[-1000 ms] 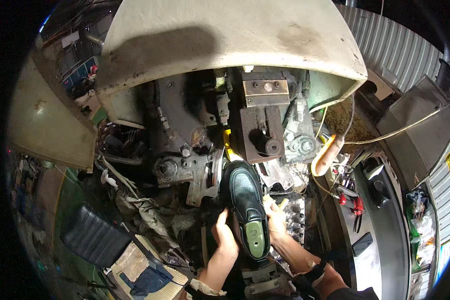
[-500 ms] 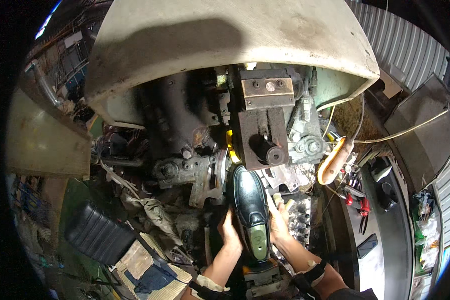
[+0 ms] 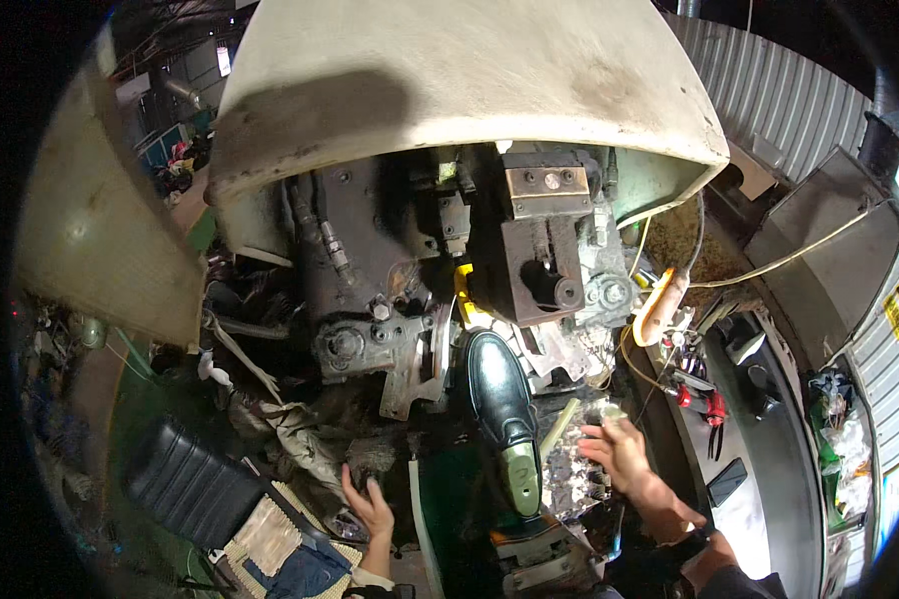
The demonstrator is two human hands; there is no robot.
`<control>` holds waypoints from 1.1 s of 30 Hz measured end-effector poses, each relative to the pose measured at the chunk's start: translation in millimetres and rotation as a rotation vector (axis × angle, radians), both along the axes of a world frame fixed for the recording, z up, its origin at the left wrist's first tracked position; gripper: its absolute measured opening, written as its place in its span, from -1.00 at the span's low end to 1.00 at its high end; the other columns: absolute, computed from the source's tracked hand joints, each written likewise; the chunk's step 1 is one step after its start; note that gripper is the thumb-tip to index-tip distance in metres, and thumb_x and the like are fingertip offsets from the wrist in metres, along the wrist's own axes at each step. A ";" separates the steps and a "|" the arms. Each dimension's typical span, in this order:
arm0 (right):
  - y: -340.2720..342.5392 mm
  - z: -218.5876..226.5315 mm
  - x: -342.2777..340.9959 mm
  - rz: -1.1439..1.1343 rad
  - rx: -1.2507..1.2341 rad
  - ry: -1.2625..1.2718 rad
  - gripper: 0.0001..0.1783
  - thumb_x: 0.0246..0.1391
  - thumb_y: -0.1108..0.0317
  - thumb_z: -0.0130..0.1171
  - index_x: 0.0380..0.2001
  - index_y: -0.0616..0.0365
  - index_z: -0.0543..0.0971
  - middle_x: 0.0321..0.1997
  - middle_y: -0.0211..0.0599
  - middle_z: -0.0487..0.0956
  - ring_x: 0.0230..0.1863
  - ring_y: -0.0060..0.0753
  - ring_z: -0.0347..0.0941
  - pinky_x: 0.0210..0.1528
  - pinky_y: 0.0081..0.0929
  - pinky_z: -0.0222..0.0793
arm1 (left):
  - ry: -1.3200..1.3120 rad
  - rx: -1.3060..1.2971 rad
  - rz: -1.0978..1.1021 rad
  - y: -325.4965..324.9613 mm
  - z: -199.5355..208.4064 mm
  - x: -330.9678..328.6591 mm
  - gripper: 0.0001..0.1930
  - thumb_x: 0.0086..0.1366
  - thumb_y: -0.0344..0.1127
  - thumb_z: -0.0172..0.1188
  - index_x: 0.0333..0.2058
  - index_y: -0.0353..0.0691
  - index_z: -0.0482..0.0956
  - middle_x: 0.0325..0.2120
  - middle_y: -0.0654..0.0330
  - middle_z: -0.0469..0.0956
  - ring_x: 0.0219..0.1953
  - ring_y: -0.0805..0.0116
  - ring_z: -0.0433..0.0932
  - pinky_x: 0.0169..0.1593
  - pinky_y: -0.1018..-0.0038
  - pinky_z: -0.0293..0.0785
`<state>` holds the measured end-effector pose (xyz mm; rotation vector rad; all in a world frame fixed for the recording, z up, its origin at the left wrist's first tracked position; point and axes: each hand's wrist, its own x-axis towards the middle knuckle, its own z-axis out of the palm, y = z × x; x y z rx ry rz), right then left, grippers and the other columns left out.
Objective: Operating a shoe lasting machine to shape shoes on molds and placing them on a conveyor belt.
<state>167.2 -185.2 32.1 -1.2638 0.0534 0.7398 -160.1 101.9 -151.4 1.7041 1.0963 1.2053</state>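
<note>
A black leather shoe (image 3: 500,394) with a green last (image 3: 521,481) in its heel points away from me, toe toward the machine's metal jaws (image 3: 416,361). Neither hand touches it. Off to its left, my left hand (image 3: 370,506) is empty, fingers apart, near a crumpled grey cloth (image 3: 295,439). To the right of the shoe, my right hand (image 3: 624,461) hovers with fingers spread and nothing visibly in them. A pale stick (image 3: 559,427) lies between that hand and the shoe. Above the toe sits a dark steel block (image 3: 541,270).
A big cream machine hood (image 3: 469,80) overhangs the far side. At right, an orange-edged lamp (image 3: 661,307) hangs on a cable. A grey bench (image 3: 769,449) holds a phone (image 3: 726,481) and a red-handled tool (image 3: 702,401). A black padded seat (image 3: 185,484) stands lower left.
Both hands have let go of the shoe and moved apart, the left one leftward and the right one rightward. The shoe stays at the machine. My view has shifted slightly.
</note>
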 end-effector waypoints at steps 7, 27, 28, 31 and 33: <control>-17.6 -9.8 -1.8 -0.055 -0.018 0.017 -0.52 0.37 0.32 0.01 0.24 0.27 0.21 -0.11 0.02 0.60 -0.30 -0.18 0.63 -0.21 -0.27 0.66 | 0.222 0.043 -0.208 -6.1 -60.1 7.8 -0.54 0.50 -0.32 -0.06 0.31 -0.29 0.26 0.41 0.00 0.12 0.44 0.03 0.09 0.42 0.19 0.05; -13.2 18.3 -33.7 0.463 -0.711 -1.288 -0.58 0.12 0.14 0.25 0.02 0.08 0.60 -0.39 0.04 0.65 -0.33 0.16 0.61 -0.22 -0.02 0.54 | 0.162 0.234 -0.427 -142.7 260.8 153.1 0.12 0.03 -0.27 0.49 0.42 -0.33 -0.12 0.17 -0.43 0.29 0.20 -0.27 0.36 0.28 0.12 0.28; -19.7 6.6 -35.3 0.451 -0.697 -1.369 -0.59 0.12 0.15 0.25 0.00 0.09 0.60 -0.34 0.01 0.66 -0.31 0.14 0.61 -0.21 -0.05 0.55 | 0.151 0.384 -0.325 -152.4 247.7 159.4 0.16 -0.03 -0.29 0.51 0.41 -0.33 -0.12 0.17 -0.44 0.28 0.18 -0.32 0.35 0.27 0.08 0.28; -30.1 -6.3 -37.3 0.428 -0.699 -1.417 -0.67 0.14 0.19 0.22 -0.07 0.09 0.62 -0.34 -0.05 0.67 -0.32 0.07 0.62 -0.24 -0.09 0.55 | 0.211 0.306 -0.270 -169.1 226.6 160.5 0.12 -0.05 -0.33 0.48 0.40 -0.30 -0.10 0.08 -0.42 0.34 0.09 -0.39 0.39 0.20 0.01 0.34; -30.4 -5.7 -38.2 0.378 -0.624 -1.428 -0.69 0.15 0.20 0.21 -0.09 0.09 0.62 -0.39 -0.05 0.66 -0.38 0.07 0.61 -0.29 -0.09 0.55 | 0.211 0.335 -0.246 -169.9 226.2 159.3 0.08 -0.04 -0.37 0.43 0.39 -0.27 -0.07 0.04 -0.41 0.37 0.05 -0.39 0.41 0.17 0.00 0.37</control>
